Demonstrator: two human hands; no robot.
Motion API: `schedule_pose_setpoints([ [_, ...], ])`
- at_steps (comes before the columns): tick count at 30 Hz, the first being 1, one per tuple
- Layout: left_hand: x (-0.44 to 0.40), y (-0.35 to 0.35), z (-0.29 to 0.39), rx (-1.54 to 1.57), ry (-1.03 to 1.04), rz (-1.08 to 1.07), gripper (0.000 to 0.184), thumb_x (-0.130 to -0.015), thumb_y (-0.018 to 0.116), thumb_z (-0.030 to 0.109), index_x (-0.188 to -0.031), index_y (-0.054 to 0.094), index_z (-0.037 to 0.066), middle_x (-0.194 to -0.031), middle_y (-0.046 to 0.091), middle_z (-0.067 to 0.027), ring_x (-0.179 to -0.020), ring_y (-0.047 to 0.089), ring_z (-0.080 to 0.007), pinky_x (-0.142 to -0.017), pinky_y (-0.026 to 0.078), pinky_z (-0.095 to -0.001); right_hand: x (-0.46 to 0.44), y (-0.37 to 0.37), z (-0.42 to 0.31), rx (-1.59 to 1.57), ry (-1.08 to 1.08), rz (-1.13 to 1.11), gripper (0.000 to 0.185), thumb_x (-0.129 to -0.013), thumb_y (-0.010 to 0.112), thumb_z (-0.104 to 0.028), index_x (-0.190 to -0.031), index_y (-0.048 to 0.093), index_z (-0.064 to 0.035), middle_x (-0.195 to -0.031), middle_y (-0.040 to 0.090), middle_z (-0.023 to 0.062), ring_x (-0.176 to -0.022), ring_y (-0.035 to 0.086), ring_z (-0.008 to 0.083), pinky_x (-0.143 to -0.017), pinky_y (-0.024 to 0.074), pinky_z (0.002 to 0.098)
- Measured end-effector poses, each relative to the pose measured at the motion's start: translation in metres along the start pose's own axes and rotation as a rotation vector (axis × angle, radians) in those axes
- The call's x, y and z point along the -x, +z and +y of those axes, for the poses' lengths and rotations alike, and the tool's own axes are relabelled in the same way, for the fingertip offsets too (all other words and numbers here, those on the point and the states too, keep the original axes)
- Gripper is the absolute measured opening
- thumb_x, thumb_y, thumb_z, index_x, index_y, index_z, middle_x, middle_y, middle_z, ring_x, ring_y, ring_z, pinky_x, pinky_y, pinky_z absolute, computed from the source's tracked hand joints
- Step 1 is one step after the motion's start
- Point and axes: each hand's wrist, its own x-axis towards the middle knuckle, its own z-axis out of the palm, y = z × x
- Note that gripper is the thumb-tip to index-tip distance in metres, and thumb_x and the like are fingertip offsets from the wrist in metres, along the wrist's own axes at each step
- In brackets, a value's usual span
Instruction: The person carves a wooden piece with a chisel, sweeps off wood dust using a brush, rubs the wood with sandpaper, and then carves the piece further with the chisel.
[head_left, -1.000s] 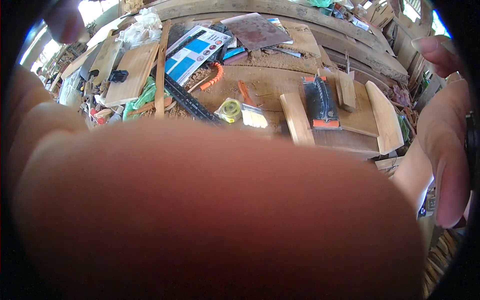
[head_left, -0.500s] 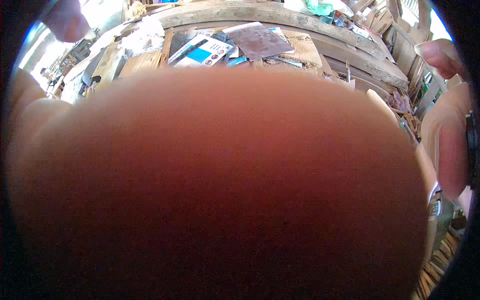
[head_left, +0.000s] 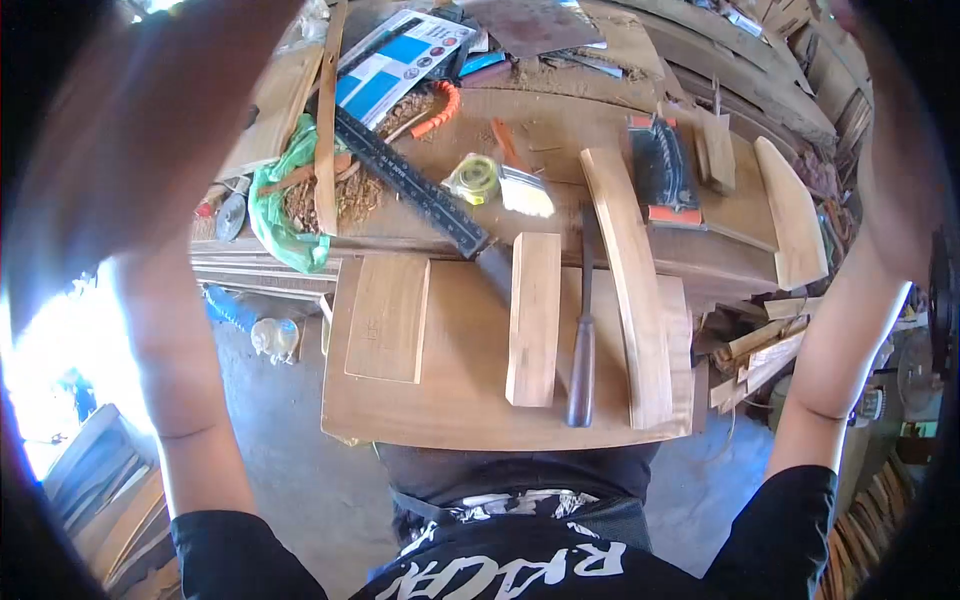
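Both hands are raised close to the camera. My left hand [head_left: 130,130] is a dark blur at the upper left, its fingers not distinguishable. At the right edge, my right hand [head_left: 895,150] is also blurred and partly cut off. Below them, a wide board [head_left: 460,415] carries a flat wood piece [head_left: 388,318], a rectangular block [head_left: 534,320], a chisel-like tool with a dark handle [head_left: 581,375] and a long curved wood strip [head_left: 632,290]. Neither hand touches these pieces.
Behind the board, the workbench [head_left: 540,100] holds a black square ruler [head_left: 410,185], a yellow tape measure [head_left: 474,179], a brush [head_left: 525,190], a sanding block [head_left: 662,170] and a green bag [head_left: 285,220]. Scrap wood [head_left: 765,355] lies at the right.
The hand that covered most of the view has moved away to the upper left. The board, its wood pieces, both forearms and the lap are now visible.
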Motion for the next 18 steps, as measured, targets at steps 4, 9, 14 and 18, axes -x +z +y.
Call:
schedule_pose_setpoints([
  [4, 0.009, 0.001, 0.038, 0.098, -0.008, 0.036, 0.040, -0.085, 0.076, 0.028, -0.115, 0.065, 0.002, -0.097, 0.072, -0.0110, -0.079, 0.069, -0.0152, -0.061, 0.053, -0.0251, 0.023, 0.012, -0.006, 0.009, -0.022, -0.022, 0.018, -0.081, 0.074, -0.001, -0.097, 0.066, -0.0022, -0.084, 0.070, 0.0098, -0.073, 0.068, 0.0172, -0.064, 0.0549, 0.0305],
  [9, 0.064, -0.006, 0.102, 0.324, -0.452, -0.288, 0.009, -0.089, 0.068, 0.010, -0.086, 0.072, 0.002, -0.079, 0.072, -0.0067, -0.067, 0.067, -0.0111, -0.063, 0.051, -0.0242, 0.102, 0.025, -0.017, 0.005, 0.155, -0.339, 0.013, -0.080, 0.074, 0.000, -0.091, 0.068, -0.0038, -0.083, 0.071, 0.0085, -0.072, 0.069, 0.0174, -0.064, 0.0553, 0.0304],
  [14, 0.135, -0.035, 0.187, 0.626, -0.925, -0.625, 0.034, -0.098, 0.050, 0.015, -0.069, 0.062, 0.002, -0.055, 0.053, -0.0056, -0.050, 0.051, -0.0156, -0.050, 0.040, -0.0293, 0.207, 0.025, -0.065, -0.079, 0.539, -0.631, 0.013, -0.080, 0.074, -0.014, -0.077, 0.063, -0.0082, -0.068, 0.064, 0.0051, -0.056, 0.063, 0.0227, -0.051, 0.0482, 0.0350],
  [18, 0.170, -0.027, 0.243, 0.735, -1.039, -0.736, 0.012, -0.091, 0.058, 0.011, -0.087, 0.057, 0.000, -0.081, 0.059, -0.0165, -0.072, 0.059, -0.0325, -0.059, 0.048, -0.0385, 0.237, 0.027, -0.126, -0.089, 0.937, -0.670, 0.015, -0.080, 0.072, -0.013, -0.085, 0.062, -0.0040, -0.082, 0.065, 0.0136, -0.076, 0.064, 0.0312, -0.067, 0.0512, 0.0403],
])
